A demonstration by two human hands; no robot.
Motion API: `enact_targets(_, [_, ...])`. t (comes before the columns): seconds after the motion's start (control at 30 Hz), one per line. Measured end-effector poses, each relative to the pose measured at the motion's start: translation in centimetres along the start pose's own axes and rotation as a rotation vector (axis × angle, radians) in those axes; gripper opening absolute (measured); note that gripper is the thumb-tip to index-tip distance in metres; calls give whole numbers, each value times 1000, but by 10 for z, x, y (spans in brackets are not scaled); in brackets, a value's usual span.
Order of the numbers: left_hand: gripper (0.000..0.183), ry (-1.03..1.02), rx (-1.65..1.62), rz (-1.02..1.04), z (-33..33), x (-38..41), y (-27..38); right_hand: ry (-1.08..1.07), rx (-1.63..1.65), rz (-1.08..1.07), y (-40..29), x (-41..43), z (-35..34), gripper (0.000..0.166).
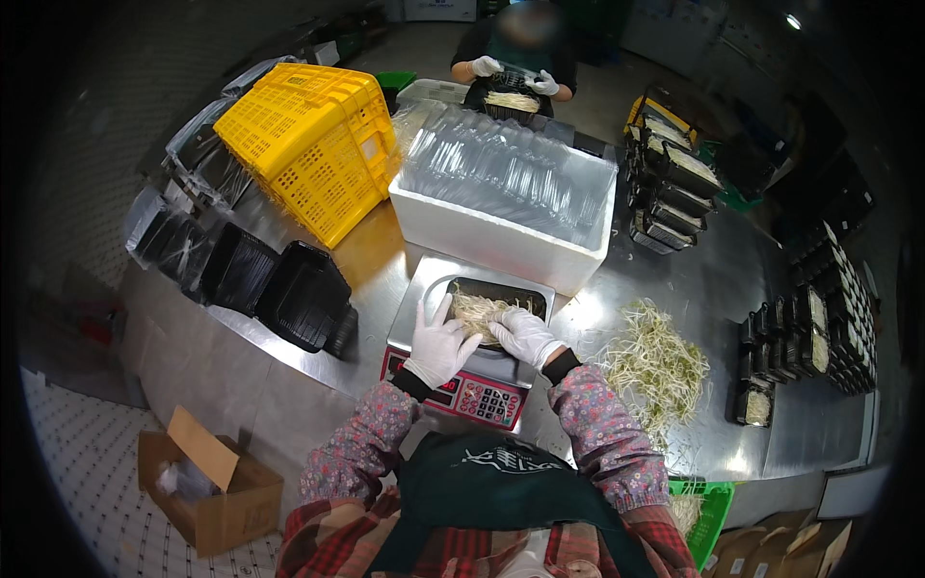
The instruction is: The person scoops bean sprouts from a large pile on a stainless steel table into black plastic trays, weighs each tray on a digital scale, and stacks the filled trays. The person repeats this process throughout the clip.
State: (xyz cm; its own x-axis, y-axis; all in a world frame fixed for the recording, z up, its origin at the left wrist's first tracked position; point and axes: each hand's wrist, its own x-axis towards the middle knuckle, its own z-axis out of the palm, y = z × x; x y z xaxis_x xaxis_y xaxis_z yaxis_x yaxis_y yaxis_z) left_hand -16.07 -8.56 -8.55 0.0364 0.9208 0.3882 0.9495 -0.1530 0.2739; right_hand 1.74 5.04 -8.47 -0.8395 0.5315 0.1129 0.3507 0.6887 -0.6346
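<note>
A black plastic tray [533, 297] sits on the metal platform of a digital scale [415, 318], partly filled with pale bean sprouts [473, 309]. White gloves cover both hands. My left hand [439, 347] rests at the tray's left side, fingers spread, with some fingertips against the sprouts. From the right, my right hand [526, 336] reaches into the tray with its fingers bent on the sprouts; whether it grips any is hidden. A loose heap of sprouts [654, 361] lies on the steel table to the right of the scale.
Behind the scale stands a white foam box [498, 253] of clear lids. A yellow crate [318, 144] and black trays [300, 296] are at left. Filled trays [672, 188] are stacked at right. A co-worker [517, 72] stands across the table. A green basket [712, 520] is below right.
</note>
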Motion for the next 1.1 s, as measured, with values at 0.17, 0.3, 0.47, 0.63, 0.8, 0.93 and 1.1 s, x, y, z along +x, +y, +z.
enact_targets(0.17, [24,113,-242,-138,-22,-5,-23,162,365,160,-7,5,-34,30])
enact_targets(0.3, [21,354,-567,-494,-13,-12,-34,98,21,148,-62,41,-30,33])
enact_targets(0.47, [23,425,-739,-498,-8,-14,-29,134,-298,-45,-49,85,22,25])
enact_targets(0.63, [31,720,-85,-387,-76,-50,-73,491,240,-81,-60,80,-3,13])
enact_targets(0.8, [52,465,527,-688,-99,-107,-144,466,212,-14,-42,35,-21,13])
enact_targets(0.93, [28,247,469,-695,-100,-126,-170,427,-157,-32,-18,-15,-34,18])
enact_targets(1.1, [26,307,184,-942,-135,-124,-178,678,34,200,18,-75,-79,23])
